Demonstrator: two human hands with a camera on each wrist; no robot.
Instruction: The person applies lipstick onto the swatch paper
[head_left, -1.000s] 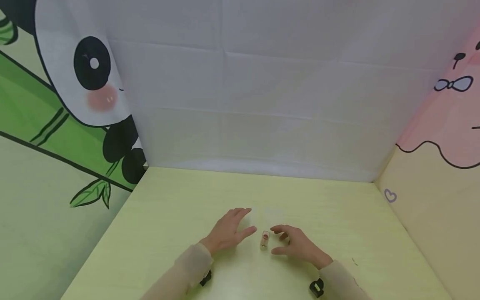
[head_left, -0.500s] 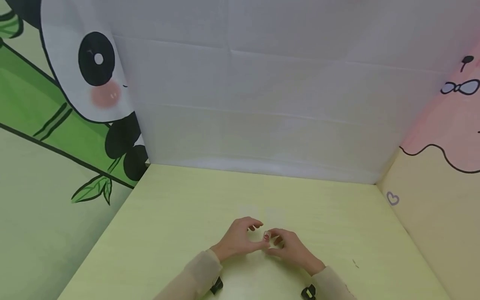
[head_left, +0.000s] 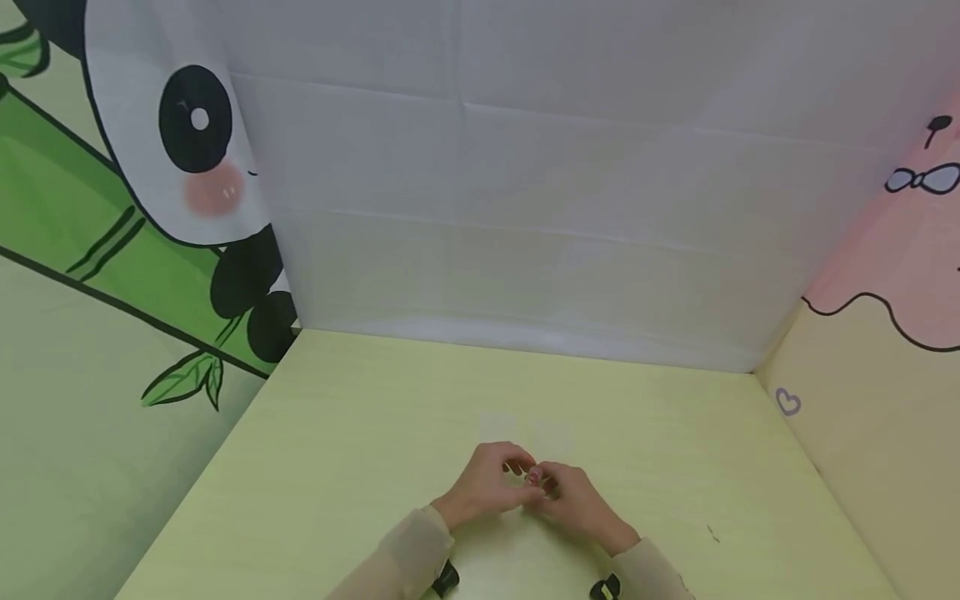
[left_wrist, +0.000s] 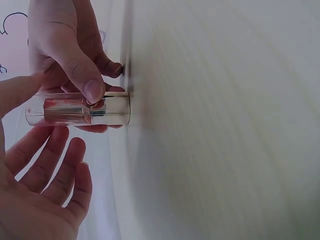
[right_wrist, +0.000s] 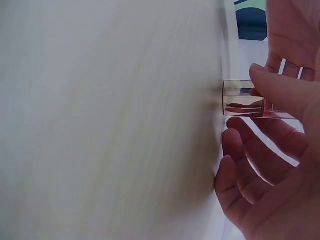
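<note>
A small clear lipstick-like tube [left_wrist: 107, 117] with a reddish core stands upright, its base right at the tabletop. My right hand [head_left: 581, 500] pinches its lower part; the right thumb [right_wrist: 280, 90] lies across the tube there. At the upper end, my left hand [head_left: 487, 482] holds the tube between thumb and fingers [left_wrist: 42, 165], which curl beneath it in the left wrist view. Both hands meet around the tube in the head view, where only its reddish top [head_left: 534, 477] shows between them.
The pale yellow tabletop [head_left: 375, 400] runs back to a white sheet [head_left: 525, 208]. Two faint pale patches [head_left: 498, 427] lie beyond the hands, and a small dark mark [head_left: 713, 533] is at the right. Decorated panels stand on both sides.
Both hands have come together from apart on either side of the standing tube, and their fingers have closed on it. The head view has shifted slightly.
</note>
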